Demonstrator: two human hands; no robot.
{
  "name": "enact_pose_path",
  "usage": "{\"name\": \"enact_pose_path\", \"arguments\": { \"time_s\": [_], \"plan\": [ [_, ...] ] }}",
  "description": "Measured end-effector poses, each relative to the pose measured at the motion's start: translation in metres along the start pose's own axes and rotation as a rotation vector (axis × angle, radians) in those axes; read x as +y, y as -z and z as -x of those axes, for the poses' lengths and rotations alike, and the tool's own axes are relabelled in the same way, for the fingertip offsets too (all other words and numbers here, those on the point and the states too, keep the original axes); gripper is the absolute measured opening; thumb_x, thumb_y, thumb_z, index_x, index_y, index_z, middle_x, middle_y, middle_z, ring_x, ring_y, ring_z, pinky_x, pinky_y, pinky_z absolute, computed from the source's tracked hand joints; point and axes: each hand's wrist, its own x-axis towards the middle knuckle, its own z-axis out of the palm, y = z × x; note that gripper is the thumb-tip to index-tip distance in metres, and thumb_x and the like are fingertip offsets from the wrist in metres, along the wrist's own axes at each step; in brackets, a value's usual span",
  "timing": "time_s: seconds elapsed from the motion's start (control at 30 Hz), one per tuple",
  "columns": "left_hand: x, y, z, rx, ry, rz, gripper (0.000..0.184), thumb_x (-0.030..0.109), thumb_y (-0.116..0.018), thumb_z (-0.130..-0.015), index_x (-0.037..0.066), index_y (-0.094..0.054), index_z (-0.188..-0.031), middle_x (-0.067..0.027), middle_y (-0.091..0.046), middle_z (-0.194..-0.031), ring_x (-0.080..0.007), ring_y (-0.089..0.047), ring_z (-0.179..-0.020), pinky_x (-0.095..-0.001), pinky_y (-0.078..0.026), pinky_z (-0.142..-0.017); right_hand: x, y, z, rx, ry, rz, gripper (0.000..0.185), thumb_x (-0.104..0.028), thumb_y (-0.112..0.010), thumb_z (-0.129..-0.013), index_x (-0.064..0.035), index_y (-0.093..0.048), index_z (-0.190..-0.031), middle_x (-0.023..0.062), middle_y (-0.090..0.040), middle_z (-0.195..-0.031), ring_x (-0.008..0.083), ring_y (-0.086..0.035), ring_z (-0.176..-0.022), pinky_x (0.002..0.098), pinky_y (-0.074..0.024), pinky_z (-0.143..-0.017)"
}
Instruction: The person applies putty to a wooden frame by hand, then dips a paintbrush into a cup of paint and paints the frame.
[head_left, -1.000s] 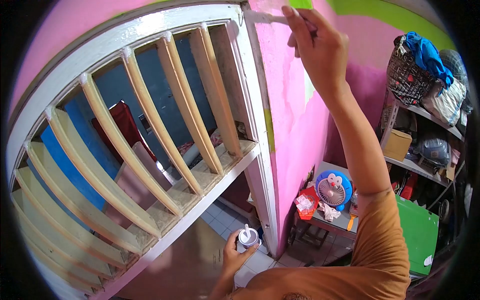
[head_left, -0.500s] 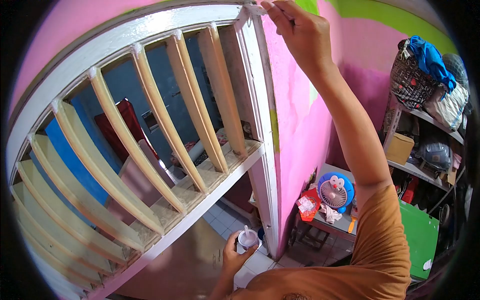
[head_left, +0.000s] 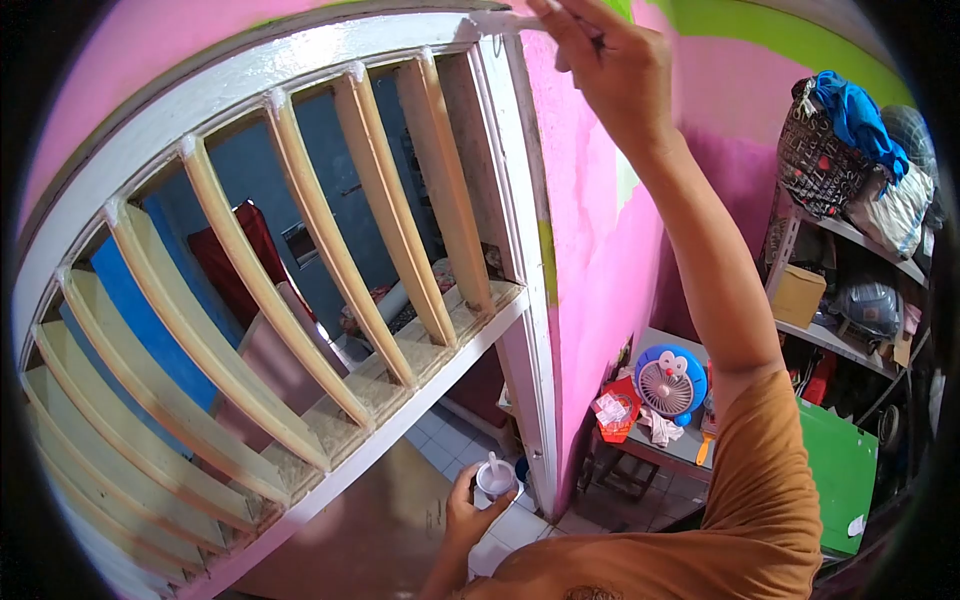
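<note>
My right hand (head_left: 615, 75) is raised at the top, its fingers closed on a paintbrush (head_left: 513, 22). The pale brush end touches the upper right corner of the white-painted frame (head_left: 310, 42); the handle is mostly hidden by the fingers. Low in the view, my left hand (head_left: 468, 512) is wrapped round a small cup (head_left: 497, 480) of white paint, with a pale stick (head_left: 493, 462) standing in it. Cream slats (head_left: 310, 230) fill the frame, with white paint at their top ends.
Right of the frame is a pink wall (head_left: 600, 240). Below stands a table (head_left: 650, 452) with a blue fan (head_left: 670, 385), a red item (head_left: 618, 408) and an orange-handled brush (head_left: 705, 448). A loaded shelf (head_left: 850, 345) and a green box (head_left: 838, 470) are at the right.
My right hand has shifted slightly to the right and down, with the brush still at the frame's corner. My left hand and the cup have stayed in place.
</note>
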Motion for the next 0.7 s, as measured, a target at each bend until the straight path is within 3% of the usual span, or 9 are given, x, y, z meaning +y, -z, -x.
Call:
{"name": "enact_pose_path", "arguments": {
  "time_s": [0.13, 0.3, 0.43, 0.6, 0.7],
  "plan": [
    [-0.007, 0.0, 0.002, 0.042, -0.045, -0.004, 0.068, 0.014, -0.092, -0.076, -0.003, -0.055, -0.131, -0.01, -0.063, -0.122, -0.02, -0.061, -0.115, -0.0352, -0.048, -0.101, 0.013, 0.0, -0.003, 0.051, -0.031, 0.082, 0.019, -0.018, -0.071, -0.098, -0.0016, -0.072, -0.088, 0.0061, -0.065, -0.062, 0.0113, -0.061, -0.052, 0.0286, -0.0443, -0.046],
    [-0.003, 0.003, 0.0, 0.004, -0.022, 0.005, 0.068, 0.012, -0.092, -0.076, -0.004, -0.055, -0.131, -0.0107, -0.063, -0.122, -0.0202, -0.061, -0.115, -0.0357, -0.049, -0.101, 0.012, -0.008, 0.001, 0.03, 0.184, 0.151, 0.017, -0.017, -0.07, -0.098, -0.0026, -0.074, -0.089, 0.0053, -0.066, -0.062, 0.0109, -0.06, -0.05, 0.0283, -0.0442, -0.044],
    [-0.005, 0.005, 0.0, -0.012, -0.043, -0.038, 0.065, 0.011, -0.091, -0.077, -0.004, -0.055, -0.13, -0.0109, -0.063, -0.122, -0.0201, -0.061, -0.115, -0.0358, -0.049, -0.102, 0.007, -0.001, -0.002, 0.016, -0.016, 0.039, 0.017, -0.017, -0.07, -0.098, -0.003, -0.074, -0.089, 0.0053, -0.066, -0.061, 0.0106, -0.059, -0.048, 0.0276, -0.0441, -0.043],
    [-0.008, 0.006, 0.002, 0.002, -0.039, -0.047, 0.065, 0.012, -0.09, -0.078, -0.004, -0.055, -0.13, -0.01, -0.063, -0.121, -0.0201, -0.061, -0.115, -0.0355, -0.048, -0.102, 0.015, 0.0, -0.002, 0.094, 0.059, 0.117, 0.018, -0.017, -0.071, -0.098, -0.0025, -0.073, -0.087, 0.0053, -0.064, -0.06, 0.0106, -0.057, -0.048, 0.0277, -0.0431, -0.043],
    [-0.007, 0.006, 0.001, 0.0, -0.034, -0.047, 0.065, 0.012, -0.09, -0.078, -0.003, -0.055, -0.13, -0.0097, -0.063, -0.121, -0.02, -0.061, -0.115, -0.0349, -0.047, -0.102, 0.013, 0.0, -0.001, -0.024, 0.035, 0.133, 0.018, -0.017, -0.071, -0.097, -0.0029, -0.073, -0.086, 0.0051, -0.064, -0.059, 0.0113, -0.056, -0.049, 0.0282, -0.0425, -0.044]
  ]
}}
